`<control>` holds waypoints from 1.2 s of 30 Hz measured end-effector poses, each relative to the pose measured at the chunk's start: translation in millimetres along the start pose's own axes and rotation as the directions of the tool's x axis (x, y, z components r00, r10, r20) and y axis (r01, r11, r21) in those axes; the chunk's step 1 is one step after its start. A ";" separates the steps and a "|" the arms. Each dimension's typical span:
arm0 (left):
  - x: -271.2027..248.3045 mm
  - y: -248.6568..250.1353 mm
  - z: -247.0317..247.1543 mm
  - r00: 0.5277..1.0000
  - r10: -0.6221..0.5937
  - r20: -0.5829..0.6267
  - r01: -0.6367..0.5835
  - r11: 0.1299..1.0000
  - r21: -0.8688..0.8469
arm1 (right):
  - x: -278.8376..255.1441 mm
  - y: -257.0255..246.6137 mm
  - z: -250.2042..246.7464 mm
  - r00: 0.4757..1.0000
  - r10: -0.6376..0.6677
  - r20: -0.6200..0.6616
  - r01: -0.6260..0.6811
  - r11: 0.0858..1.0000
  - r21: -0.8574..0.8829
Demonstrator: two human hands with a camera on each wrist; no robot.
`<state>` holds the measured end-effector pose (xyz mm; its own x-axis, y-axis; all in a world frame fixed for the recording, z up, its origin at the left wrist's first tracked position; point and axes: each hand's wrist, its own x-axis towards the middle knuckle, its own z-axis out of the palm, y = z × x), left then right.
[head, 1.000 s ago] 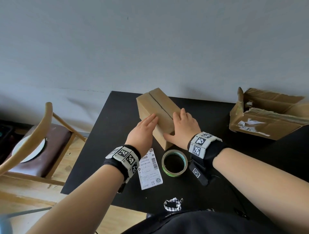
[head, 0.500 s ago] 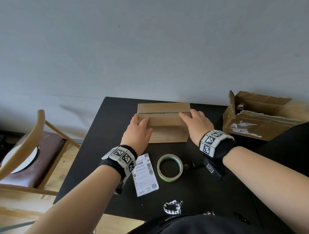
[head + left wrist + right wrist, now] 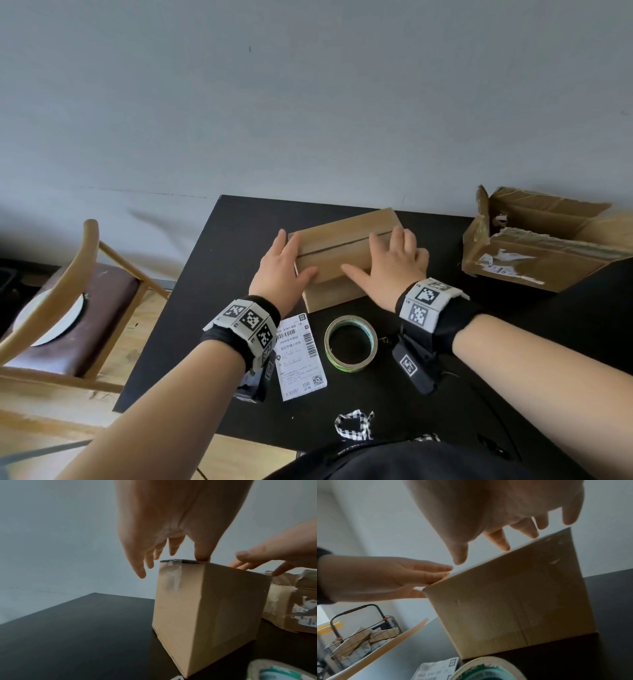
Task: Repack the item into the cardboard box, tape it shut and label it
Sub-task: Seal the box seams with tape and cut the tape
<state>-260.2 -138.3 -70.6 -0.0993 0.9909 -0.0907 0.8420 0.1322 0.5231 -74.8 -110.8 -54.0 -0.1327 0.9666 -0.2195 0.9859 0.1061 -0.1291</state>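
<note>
A small closed cardboard box [image 3: 342,253] stands on the black table [image 3: 212,308], with a dark seam running along its top. My left hand [image 3: 286,263] rests at the box's left end: its thumb touches the top edge and its fingers are straight. My right hand [image 3: 383,260] lies flat on the right part of the top. In the left wrist view the box [image 3: 214,608] shows old tape residue near its top corner. A tape roll [image 3: 351,342] and a white shipping label [image 3: 299,356] lie in front of the box, between my wrists.
A torn, open cardboard box [image 3: 534,246] sits at the table's right rear. A wooden chair [image 3: 68,308] with a white plate on its seat stands left of the table. In the right wrist view a wire basket [image 3: 359,635] with cardboard stands beyond the table.
The box has been turned from diagonal to nearly crosswise, its right end now a little farther away. Both hands moved with it to its two ends.
</note>
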 end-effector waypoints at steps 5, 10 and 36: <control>13.2 -5.2 -12.2 0.990 0.074 0.121 -0.087 0.990 0.110 | 7.2 -0.9 11.2 0.999 -0.034 0.020 0.035 0.998 -0.054; 10.7 1.0 -7.4 0.997 0.015 0.081 -0.023 0.995 0.102 | 30.0 18.6 6.5 0.982 -0.185 0.033 0.186 0.981 -0.057; 0.9 21.6 24.3 0.997 -0.004 -0.081 0.001 0.999 -0.035 | 27.8 29.5 0.7 0.986 -0.168 0.021 0.138 0.871 0.472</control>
<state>-229.2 -135.1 -79.9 -0.1450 0.9891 -0.0240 0.8226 0.1340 0.5526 -49.5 -80.9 -64.6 -0.2981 0.9299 -0.2155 0.7921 0.1151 -0.5994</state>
